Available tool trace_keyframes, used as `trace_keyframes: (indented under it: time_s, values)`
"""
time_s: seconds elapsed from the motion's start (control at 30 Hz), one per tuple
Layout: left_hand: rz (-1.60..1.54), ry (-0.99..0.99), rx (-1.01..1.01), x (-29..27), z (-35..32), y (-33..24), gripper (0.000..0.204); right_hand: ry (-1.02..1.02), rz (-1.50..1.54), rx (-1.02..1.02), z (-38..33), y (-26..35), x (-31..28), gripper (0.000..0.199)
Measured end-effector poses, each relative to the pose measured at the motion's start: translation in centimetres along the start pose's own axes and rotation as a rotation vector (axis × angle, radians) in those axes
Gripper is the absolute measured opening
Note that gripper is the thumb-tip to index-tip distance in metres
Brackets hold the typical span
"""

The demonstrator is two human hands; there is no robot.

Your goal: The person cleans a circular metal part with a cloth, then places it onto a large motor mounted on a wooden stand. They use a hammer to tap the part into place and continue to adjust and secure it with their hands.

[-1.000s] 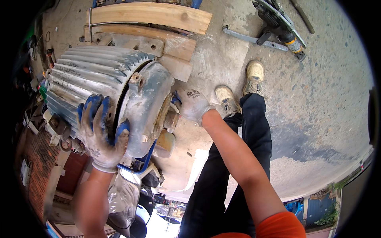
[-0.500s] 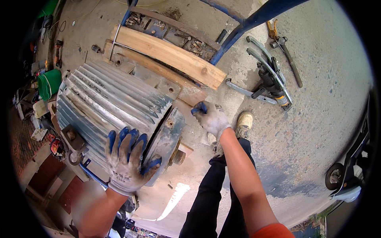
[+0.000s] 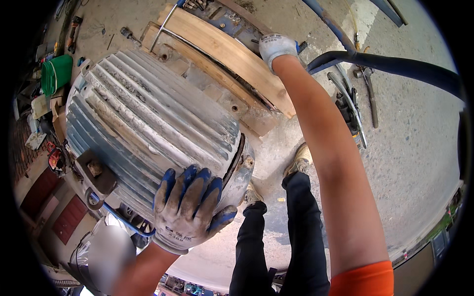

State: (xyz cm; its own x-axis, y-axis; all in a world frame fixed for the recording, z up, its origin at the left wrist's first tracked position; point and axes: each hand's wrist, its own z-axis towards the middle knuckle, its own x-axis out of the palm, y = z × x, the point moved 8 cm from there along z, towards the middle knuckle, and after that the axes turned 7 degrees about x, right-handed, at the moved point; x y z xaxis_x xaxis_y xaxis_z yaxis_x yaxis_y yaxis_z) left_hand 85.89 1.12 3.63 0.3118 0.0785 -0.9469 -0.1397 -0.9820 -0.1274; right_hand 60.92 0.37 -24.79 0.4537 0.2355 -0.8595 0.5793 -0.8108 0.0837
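Observation:
A large grey finned electric motor housing (image 3: 148, 118) lies on its side to the left. My left hand (image 3: 187, 207), in a white glove with blue fingertips, rests spread on the fins beside the flanged end (image 3: 242, 170). My right hand (image 3: 277, 48), gloved alike, is stretched far forward over the near right edge of a metal parts tray (image 3: 229, 24). Its fingers are curled under and mostly hidden; what they hold, if anything, I cannot make out. A dark short piece (image 3: 302, 47) shows just right of that hand. Between the motor and the tray lies a wooden board (image 3: 222, 54).
Blue frame legs (image 3: 385, 61) cross at the right. Beyond them are a hammer (image 3: 370, 96) and a gear puller (image 3: 349, 106) on the concrete. A green bucket-like container (image 3: 55, 74) and a cordless tool (image 3: 74, 33) stand at the far left.
My right hand has moved forward from beside the flanged end to the parts tray. My left hand stays spread on the motor. The whole view has shifted.

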Motion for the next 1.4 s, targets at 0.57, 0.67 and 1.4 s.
trace_keyframes:
  time_s: [0.57, 0.67, 1.4]
  values:
    - [0.152, -0.23, 0.08, -0.9, -0.8, -0.3, 0.056, -0.11, 1.906, 0.688, -42.4, 2.6, 18.4, 0.015]
    - [0.206, -0.206, 0.036, 0.7, -0.2, 0.5, 0.065, -0.219, 1.726, 0.617, -47.4, 8.0, 18.2, 0.018]
    - [-0.201, -0.182, 0.008, 0.8, 1.2, 2.7, 0.049, -0.001, 1.861, 0.772, -45.3, 20.2, 23.7, 0.034]
